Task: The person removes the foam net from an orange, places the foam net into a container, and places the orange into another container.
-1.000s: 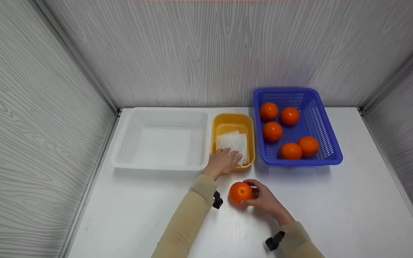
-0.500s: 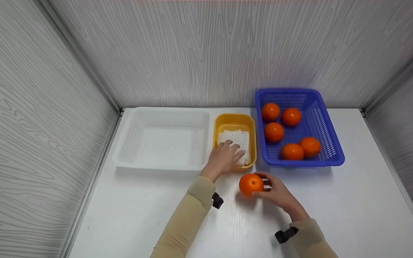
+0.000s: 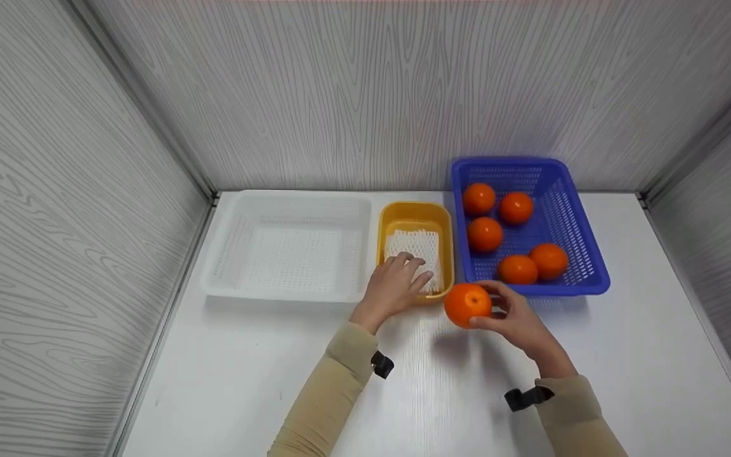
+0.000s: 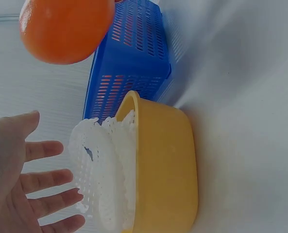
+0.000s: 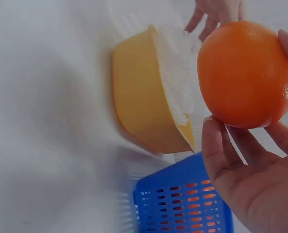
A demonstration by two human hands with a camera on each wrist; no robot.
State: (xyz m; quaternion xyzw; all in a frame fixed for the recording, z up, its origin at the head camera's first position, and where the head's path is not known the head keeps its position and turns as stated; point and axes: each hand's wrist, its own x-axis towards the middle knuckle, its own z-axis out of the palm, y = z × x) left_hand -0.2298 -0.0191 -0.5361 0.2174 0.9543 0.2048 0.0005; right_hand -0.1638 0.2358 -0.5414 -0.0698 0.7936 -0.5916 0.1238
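Note:
An orange (image 3: 467, 305) is gripped by my right hand (image 3: 516, 319), raised off the table in front of the yellow box and the blue basket. In the right wrist view the thumb and fingers close on that orange (image 5: 248, 75) from opposite sides. My left hand (image 3: 392, 284) hovers at the near left of the yellow box (image 3: 447, 247), its fingers spread. White foam net sleeves (image 3: 417, 246) lie in the box. In the left wrist view the left fingertips reach close to the foam nets (image 4: 105, 165); whether they touch cannot be made out.
A blue basket (image 3: 578, 216) at the back right bears several oranges (image 3: 485, 234). To the left of the yellow box stands a white basket (image 3: 289, 295). Grey wood-grain walls (image 3: 365, 95) enclose the white table (image 3: 245, 381) at the back and sides.
My right hand has lifted the orange from the table and carried it right and toward the blue basket. My left hand has stayed by the yellow box, its fingers a little more spread.

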